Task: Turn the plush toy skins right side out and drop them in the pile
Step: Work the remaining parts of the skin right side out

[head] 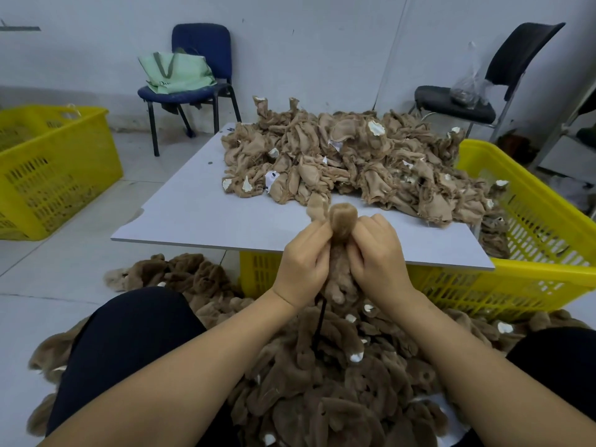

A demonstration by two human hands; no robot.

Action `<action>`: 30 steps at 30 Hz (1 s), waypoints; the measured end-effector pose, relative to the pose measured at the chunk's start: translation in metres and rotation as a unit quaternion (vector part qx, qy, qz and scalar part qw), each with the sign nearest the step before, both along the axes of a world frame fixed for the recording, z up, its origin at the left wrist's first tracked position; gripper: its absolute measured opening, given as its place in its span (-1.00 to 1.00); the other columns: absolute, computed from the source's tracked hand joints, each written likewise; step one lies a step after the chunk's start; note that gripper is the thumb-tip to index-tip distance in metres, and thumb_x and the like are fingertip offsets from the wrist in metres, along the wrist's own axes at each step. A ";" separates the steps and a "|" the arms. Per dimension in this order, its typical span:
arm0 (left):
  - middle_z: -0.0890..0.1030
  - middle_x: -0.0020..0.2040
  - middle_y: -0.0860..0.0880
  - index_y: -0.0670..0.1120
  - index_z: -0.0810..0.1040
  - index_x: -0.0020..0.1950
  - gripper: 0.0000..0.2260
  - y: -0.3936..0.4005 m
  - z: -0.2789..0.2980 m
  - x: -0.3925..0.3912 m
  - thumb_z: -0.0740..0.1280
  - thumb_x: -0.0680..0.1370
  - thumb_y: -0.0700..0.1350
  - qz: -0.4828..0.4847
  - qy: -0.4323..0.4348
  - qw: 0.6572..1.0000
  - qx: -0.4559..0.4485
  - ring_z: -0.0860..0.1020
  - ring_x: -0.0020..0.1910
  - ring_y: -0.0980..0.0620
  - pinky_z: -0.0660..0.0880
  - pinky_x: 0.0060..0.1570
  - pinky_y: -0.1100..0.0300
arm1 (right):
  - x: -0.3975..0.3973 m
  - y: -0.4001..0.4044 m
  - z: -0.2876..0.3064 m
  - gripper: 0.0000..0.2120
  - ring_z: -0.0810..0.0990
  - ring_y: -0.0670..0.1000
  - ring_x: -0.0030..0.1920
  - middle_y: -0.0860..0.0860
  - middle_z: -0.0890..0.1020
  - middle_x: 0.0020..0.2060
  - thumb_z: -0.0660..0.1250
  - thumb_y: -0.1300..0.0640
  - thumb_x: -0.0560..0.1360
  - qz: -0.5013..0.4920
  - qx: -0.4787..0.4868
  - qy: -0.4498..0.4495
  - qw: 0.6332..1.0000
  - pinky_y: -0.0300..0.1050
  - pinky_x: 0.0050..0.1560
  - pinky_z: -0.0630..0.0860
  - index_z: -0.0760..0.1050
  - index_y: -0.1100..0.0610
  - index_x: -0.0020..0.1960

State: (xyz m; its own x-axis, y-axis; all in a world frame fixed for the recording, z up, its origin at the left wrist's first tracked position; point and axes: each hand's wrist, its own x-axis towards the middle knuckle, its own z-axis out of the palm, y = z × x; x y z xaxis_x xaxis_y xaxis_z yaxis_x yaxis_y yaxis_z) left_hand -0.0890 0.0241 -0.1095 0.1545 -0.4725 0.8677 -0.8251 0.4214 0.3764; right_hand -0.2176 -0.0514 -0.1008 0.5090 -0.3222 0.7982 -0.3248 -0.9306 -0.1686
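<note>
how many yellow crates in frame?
3. One crate on the floor at left, one crate right of the board, one crate under it. Others may be hidden.

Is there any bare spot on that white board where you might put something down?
The board is bare on its left half and along the near edge, up to the hands. The heap of inside-out skins crowds the far right part and spills into the yellow basket. The floor by the knees is covered by the furry pile.
</note>
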 end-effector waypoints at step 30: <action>0.52 -0.17 -0.04 -0.06 0.45 0.10 -0.78 -0.004 0.014 0.000 0.07 0.69 0.00 -0.106 0.142 0.970 0.170 0.50 -0.23 -0.06 0.46 -0.22 -0.15 | 0.005 0.022 -0.017 -0.73 0.34 0.02 -0.26 0.06 0.44 -0.32 0.11 0.17 0.64 0.039 0.157 -0.048 0.986 0.01 -0.24 0.34 0.41 0.25 -0.18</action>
